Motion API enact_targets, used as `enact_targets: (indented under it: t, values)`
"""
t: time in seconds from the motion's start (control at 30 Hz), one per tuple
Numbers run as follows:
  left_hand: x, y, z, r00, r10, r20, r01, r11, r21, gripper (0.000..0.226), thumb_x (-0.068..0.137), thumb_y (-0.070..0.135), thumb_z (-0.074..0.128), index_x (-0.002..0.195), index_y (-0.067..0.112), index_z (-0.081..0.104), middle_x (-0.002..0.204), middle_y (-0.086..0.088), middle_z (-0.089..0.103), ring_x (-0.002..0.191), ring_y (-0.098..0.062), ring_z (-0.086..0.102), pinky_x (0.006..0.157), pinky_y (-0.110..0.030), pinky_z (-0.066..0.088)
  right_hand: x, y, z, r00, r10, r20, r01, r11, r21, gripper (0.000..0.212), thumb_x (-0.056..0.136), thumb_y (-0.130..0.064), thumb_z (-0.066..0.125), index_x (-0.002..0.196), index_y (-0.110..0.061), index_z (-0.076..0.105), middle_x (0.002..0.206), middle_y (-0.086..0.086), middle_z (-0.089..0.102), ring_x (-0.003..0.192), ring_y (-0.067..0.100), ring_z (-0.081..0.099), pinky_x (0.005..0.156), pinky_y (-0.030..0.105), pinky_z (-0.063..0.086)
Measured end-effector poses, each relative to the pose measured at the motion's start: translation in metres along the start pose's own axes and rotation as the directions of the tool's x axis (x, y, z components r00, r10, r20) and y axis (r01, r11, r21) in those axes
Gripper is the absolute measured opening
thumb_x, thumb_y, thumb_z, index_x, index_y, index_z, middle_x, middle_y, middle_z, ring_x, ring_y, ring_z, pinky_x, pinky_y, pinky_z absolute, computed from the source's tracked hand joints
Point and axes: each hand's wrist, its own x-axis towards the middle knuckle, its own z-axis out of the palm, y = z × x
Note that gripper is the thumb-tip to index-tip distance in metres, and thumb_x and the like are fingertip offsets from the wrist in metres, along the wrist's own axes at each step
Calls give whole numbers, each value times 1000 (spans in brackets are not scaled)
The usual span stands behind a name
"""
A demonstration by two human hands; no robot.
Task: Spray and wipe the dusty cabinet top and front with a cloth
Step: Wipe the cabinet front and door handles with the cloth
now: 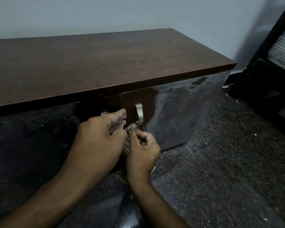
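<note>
The cabinet stands low against the pale wall in front of you, and its dark brown wood-grain top runs from the left edge of your view to a corner at the right. A few pale specks and faint smears show on the top, most plainly right of its middle. The front below is glossy and mostly veiled in a grey, streaky film, heaviest on the right door, where smeared swirls show. A patch around the two metal handles looks clean, deep brown, its edge ragged against the grey. The right handle is a curved silver strap in full view; the left handle shows only its top above your fingers. Your left hand is curled in front of the door seam, fingers bent toward the cloth. Your right hand sits just beside it, thumb and fingers pinching the same cloth. The cloth is a small, crumpled, beige wad bunched between both hands, just under the right handle, against the door front. The speckled dark floor spreads out to your right.
</note>
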Motion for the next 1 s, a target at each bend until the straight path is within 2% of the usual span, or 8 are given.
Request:
enact_targets:
  t: [0.07,0.23,0.37,0.53,0.7,0.8,0.9,1.0]
  values:
    - [-1,1,-2,1000,-4,8,4,1000,-11,53,86,0,55,133,24,58,125,12,65,112,5,59,99,-23,48,-4,1,1,1000,11,-11,-11,1000,-24,20,89,-10,75,80,-27,67,75,-7,72,72,6,72,67,19,58]
    - [-2,3,2,999,-13,42,13,1000,-5,55,86,1,56,135,24,56,127,15,63,114,9,56,99,-17,44,-3,-7,8,999,-30,42,29,999,29,5,89,-16,77,87,-19,73,83,2,76,74,12,74,65,28,62]
    - [-5,2,4,997,-16,79,15,1000,15,57,87,1,55,138,26,52,134,12,59,120,4,54,101,-21,44,3,4,-3,994,102,-28,-102,995,-3,3,88,-14,76,88,-15,74,78,2,76,74,13,74,75,42,63]
    - [-3,3,7,996,-14,83,13,1000,14,59,85,3,56,139,27,51,134,14,58,120,3,53,103,-23,44,10,-8,-7,983,180,32,-183,967,178,2,89,-8,74,90,-8,74,80,7,78,80,22,77,75,39,63]
    - [-5,4,6,996,-9,91,7,1000,13,58,86,3,56,140,26,50,135,15,57,120,6,53,102,-19,43,5,-16,-8,960,260,101,-278,915,292,6,91,0,70,92,-6,72,82,8,78,82,17,76,82,32,61]
    - [-3,1,6,996,-12,91,12,1000,-3,59,85,3,56,139,26,51,135,16,58,119,7,53,104,-23,44,1,-23,-13,986,153,60,-164,943,289,3,89,-3,74,92,-5,73,82,9,78,83,19,77,80,33,62]
    - [-3,-1,7,996,-10,86,11,1000,-1,59,85,3,56,140,26,50,135,16,57,119,8,53,101,-18,44,1,-26,-18,999,16,29,-23,969,246,5,87,-2,75,90,-4,72,78,4,78,77,11,76,69,20,60]
    - [-4,-1,8,996,10,89,-10,1000,5,59,87,3,56,140,27,49,137,16,55,121,8,51,99,-14,42,4,-19,-15,997,66,36,-71,985,157,5,88,-4,75,92,-7,74,78,3,78,79,14,77,74,28,63]
